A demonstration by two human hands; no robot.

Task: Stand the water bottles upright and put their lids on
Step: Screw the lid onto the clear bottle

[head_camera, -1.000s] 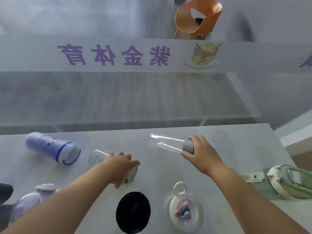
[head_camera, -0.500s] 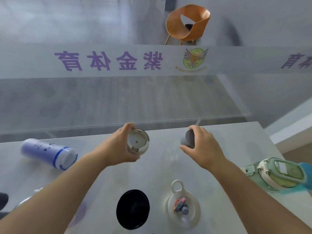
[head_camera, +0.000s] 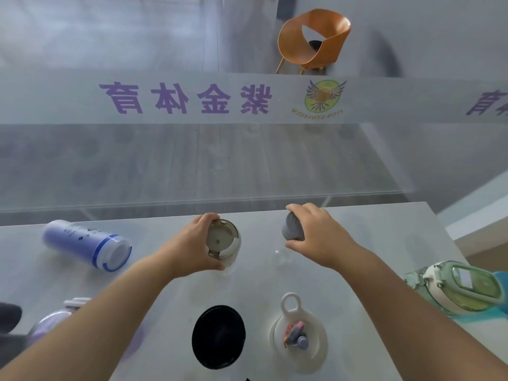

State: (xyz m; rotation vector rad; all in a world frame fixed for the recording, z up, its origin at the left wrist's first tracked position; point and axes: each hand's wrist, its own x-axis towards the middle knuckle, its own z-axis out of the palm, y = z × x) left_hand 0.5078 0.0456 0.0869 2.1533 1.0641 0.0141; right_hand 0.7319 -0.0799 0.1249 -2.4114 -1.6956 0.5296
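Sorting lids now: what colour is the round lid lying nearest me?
Black, clearest in the head view.

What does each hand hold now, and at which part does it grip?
The left hand holds a clear bottle with a white cap, gripped around its top end. The right hand holds another clear bottle by its grey cap.

Black lid (head_camera: 218, 336), blue-banded bottle (head_camera: 88, 244), seemingly green bottle (head_camera: 464, 288)
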